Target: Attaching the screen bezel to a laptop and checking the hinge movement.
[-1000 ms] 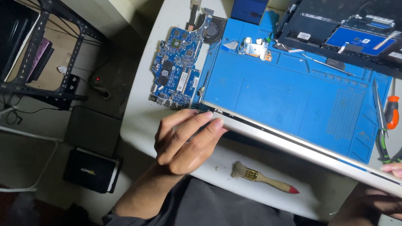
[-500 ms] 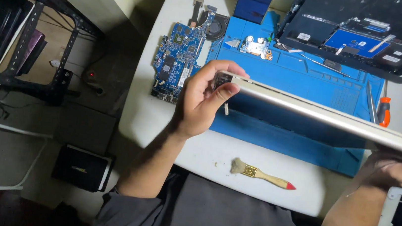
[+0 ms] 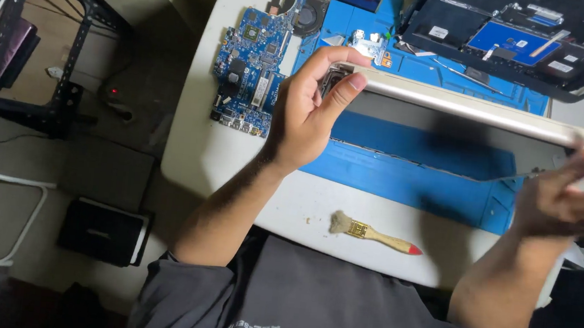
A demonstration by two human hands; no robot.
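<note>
I hold a thin silver laptop lid panel (image 3: pixel 457 105) raised edge-on above the blue work mat (image 3: pixel 413 177). My left hand (image 3: pixel 309 108) grips its left corner, thumb on top. At the panel's right end my right hand (image 3: pixel 582 187) pinches the other corner, blurred. A blue circuit board (image 3: pixel 251 69) lies on the white table (image 3: pixel 195 154) left of my left hand. An open black laptop base (image 3: pixel 529 37) with a blue part inside rests at the far right of the table.
A small wooden brush (image 3: pixel 371 232) with a red tip lies near the table's front edge. A fan (image 3: pixel 308 14) and small metal parts (image 3: pixel 366 45) sit at the mat's top. A black metal shelf (image 3: pixel 23 34) stands left; a dark box (image 3: pixel 104 231) is on the floor.
Both hands have lifted the silver panel off the mat and tilted it up on edge. My left hand shifted from the panel's near edge to its left corner.
</note>
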